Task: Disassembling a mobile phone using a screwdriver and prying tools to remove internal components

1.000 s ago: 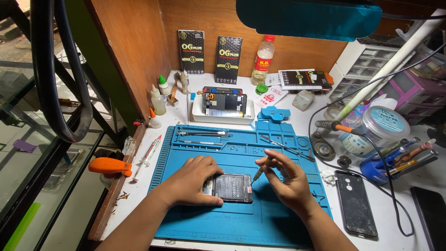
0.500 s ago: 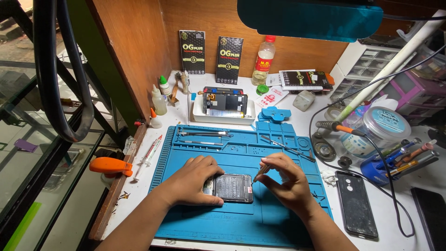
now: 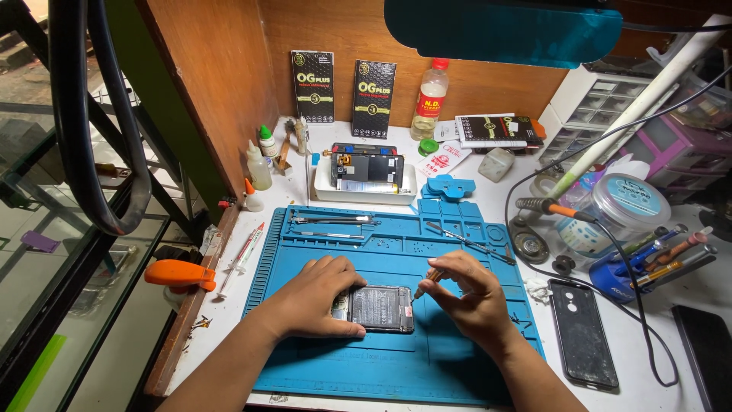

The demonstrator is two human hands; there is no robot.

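Head view: the opened phone (image 3: 380, 308) lies flat on the blue mat (image 3: 457, 366), long axis running left to right. My left hand (image 3: 316, 299) presses down over its left end, hiding it. My right hand (image 3: 467, 296) pinches a thin tool (image 3: 424, 286), tip at the phone's right edge.

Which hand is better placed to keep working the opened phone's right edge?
Probably the right hand: it pinches a thin tool whose tip sits at the opened phone's upper right corner. The left hand lies flat, pinning the phone's left side.
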